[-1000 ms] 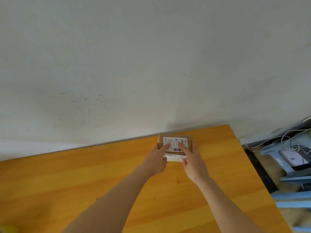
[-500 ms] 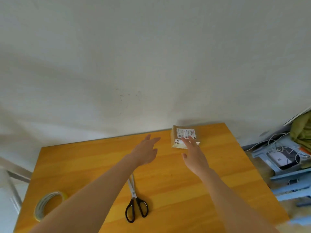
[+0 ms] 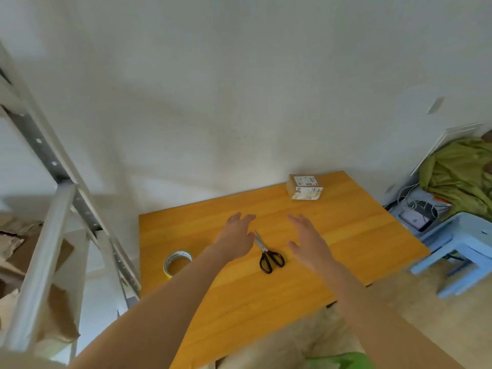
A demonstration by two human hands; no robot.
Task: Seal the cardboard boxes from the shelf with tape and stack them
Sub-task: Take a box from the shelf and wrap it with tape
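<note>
While a metal shelf point(image 3: 40, 235) is seen at the left, the orange tabletop point(image 3: 346, 249) is spread mid-scene. Above it the left hand point(image 3: 235, 239) and right hand point(image 3: 308, 241) are held apart, fingers point(image 3: 246, 218) straight, nothing gripped. The cardboard box point(image 3: 304, 186) is set at the tabletop's far right corner. A tape roll point(image 3: 177, 262) is laid by its left edge; scissors point(image 3: 269, 255) are laid between the hands.

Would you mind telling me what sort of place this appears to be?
Probably a small home packing corner or storeroom: a wooden table holding a labelled cardboard box, tape roll and scissors, beside a metal shelf of cardboard.
</note>
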